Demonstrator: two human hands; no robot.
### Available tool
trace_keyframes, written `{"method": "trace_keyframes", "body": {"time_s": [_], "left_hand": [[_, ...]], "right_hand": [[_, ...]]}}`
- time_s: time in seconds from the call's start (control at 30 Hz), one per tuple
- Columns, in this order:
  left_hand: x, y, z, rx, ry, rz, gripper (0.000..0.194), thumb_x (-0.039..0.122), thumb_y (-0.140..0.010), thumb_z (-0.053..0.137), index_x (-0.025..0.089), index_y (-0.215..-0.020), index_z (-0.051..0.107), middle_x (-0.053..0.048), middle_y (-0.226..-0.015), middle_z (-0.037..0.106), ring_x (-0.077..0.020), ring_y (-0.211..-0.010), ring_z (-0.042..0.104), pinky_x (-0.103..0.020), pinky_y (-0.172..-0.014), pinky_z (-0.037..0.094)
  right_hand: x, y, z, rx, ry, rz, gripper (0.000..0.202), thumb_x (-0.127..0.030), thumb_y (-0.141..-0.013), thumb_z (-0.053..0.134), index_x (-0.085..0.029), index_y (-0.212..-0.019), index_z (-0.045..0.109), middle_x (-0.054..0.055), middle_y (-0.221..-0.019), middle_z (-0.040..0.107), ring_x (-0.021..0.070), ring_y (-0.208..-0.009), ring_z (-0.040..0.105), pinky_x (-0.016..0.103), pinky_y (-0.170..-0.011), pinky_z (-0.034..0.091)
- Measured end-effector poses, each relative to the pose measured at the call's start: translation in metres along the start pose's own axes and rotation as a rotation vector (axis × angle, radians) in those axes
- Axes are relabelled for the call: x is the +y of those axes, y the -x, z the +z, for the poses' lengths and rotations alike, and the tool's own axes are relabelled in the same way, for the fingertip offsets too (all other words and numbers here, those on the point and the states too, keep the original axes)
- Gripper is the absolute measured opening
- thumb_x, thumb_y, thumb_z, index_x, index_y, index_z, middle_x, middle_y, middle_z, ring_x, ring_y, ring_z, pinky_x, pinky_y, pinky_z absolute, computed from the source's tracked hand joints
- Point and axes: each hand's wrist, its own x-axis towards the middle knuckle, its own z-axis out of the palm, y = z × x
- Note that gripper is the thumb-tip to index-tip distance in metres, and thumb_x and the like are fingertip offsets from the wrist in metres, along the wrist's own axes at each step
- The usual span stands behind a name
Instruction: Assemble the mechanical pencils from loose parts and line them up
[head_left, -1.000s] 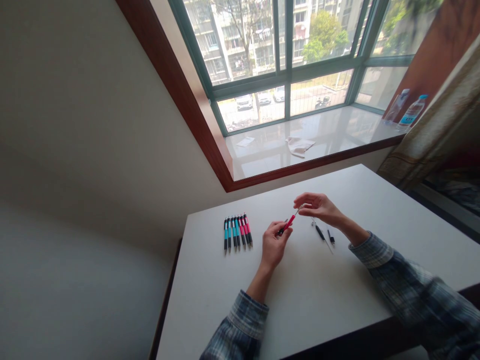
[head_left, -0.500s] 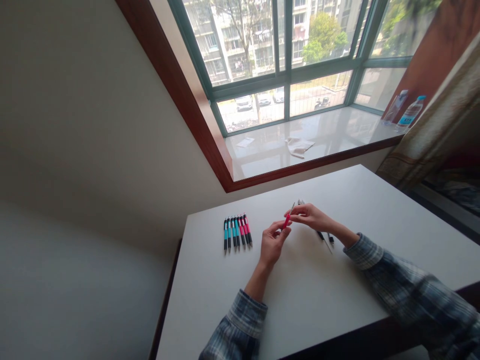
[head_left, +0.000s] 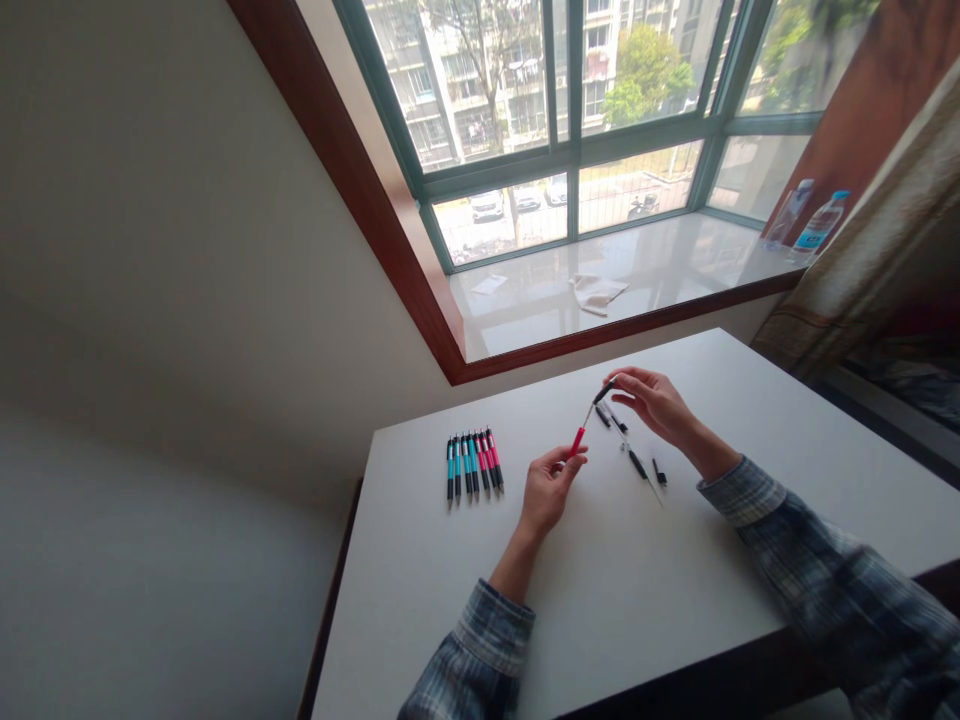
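Red pen barrel (head_left: 577, 440): held above the white table (head_left: 645, 590), pinched at its lower end between the thumb and fingertips of the left hand (head_left: 546, 490). The barrel slants up and away from that pinch toward the right hand (head_left: 654, 400). A thin pale refill shaft (head_left: 589, 414) runs out of the barrel's upper end. The right hand's fingers close on a small black piece (head_left: 604, 391) at the far end of the shaft; whether that piece is joined to the shaft cannot be told.

Just beyond and to the right of the grip, on the table, lie loose pen parts (head_left: 636, 462): short black pieces and a thin rod, small and partly blurred. Well to the left of the grip lies a row of pens (head_left: 472, 465), side by side and touching, some teal and some pink-red, each with dark grip sections and tips.

Surface: the table is matte white, smooth, rectangular, with a dark edge nearest the person. Both sleeves are blue-grey plaid cloth.

Room: beyond the table is a glossy pale window sill (head_left: 675, 265) framed in reddish-brown wood, with green window frames above. A crumpled white cloth (head_left: 596, 292) lies on the sill; two clear plastic bottles (head_left: 821, 222) stand at its right end. A patterned curtain (head_left: 877, 240) hangs at the right.
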Motion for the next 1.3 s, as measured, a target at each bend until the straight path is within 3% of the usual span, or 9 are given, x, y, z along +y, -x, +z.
{"method": "trace_keyframes", "body": {"time_s": [0.13,0.47,0.8,1.07,1.3], "left_hand": [[-0.002,0.000,-0.001,-0.008,-0.021,0.010,0.045,0.053,-0.089,0.071,0.015,-0.110,0.080,-0.008,-0.087,0.077,-0.0213,-0.085,0.068,-0.029,-0.079,0.050],[-0.004,-0.001,-0.002,-0.001,-0.038,0.001,0.045,0.053,-0.088,0.072,0.015,-0.110,0.080,-0.009,-0.087,0.077,-0.0214,-0.084,0.070,-0.030,-0.081,0.052],[-0.006,-0.001,-0.003,-0.006,-0.048,0.003,0.048,0.056,-0.088,0.072,0.014,-0.112,0.080,-0.009,-0.088,0.077,-0.0220,-0.084,0.069,-0.031,-0.081,0.051],[-0.003,-0.001,-0.002,0.000,-0.038,-0.005,0.047,0.055,-0.087,0.073,0.014,-0.110,0.080,-0.009,-0.087,0.077,-0.0212,-0.083,0.069,-0.031,-0.081,0.051],[-0.001,-0.001,-0.001,-0.005,-0.045,0.006,0.046,0.054,-0.088,0.072,0.014,-0.110,0.080,-0.008,-0.088,0.076,-0.0203,-0.083,0.068,-0.030,-0.080,0.051]], "right_hand": [[-0.006,-0.002,-0.006,0.071,-0.099,-0.025,0.025,-0.044,-0.081,0.085,-0.025,-0.097,0.081,0.004,-0.099,0.076,0.0170,-0.095,0.071,0.026,-0.083,0.059],[-0.007,0.001,-0.001,0.034,-0.133,-0.067,0.023,-0.042,-0.082,0.086,-0.026,-0.097,0.081,0.002,-0.091,0.076,0.0137,-0.088,0.071,0.025,-0.086,0.060],[-0.012,0.005,0.003,0.026,-0.003,-0.057,0.032,-0.049,-0.076,0.088,-0.023,-0.093,0.081,0.006,-0.093,0.075,0.0199,-0.087,0.070,0.040,-0.091,0.062],[-0.010,0.006,0.003,-0.004,0.018,-0.078,0.028,-0.046,-0.078,0.088,-0.023,-0.093,0.081,0.006,-0.093,0.076,0.0188,-0.085,0.070,0.036,-0.086,0.061],[-0.007,0.007,0.002,-0.075,0.251,-0.134,0.030,-0.049,-0.082,0.083,-0.021,-0.096,0.081,0.006,-0.087,0.076,0.0204,-0.079,0.070,0.033,-0.072,0.059]]}}
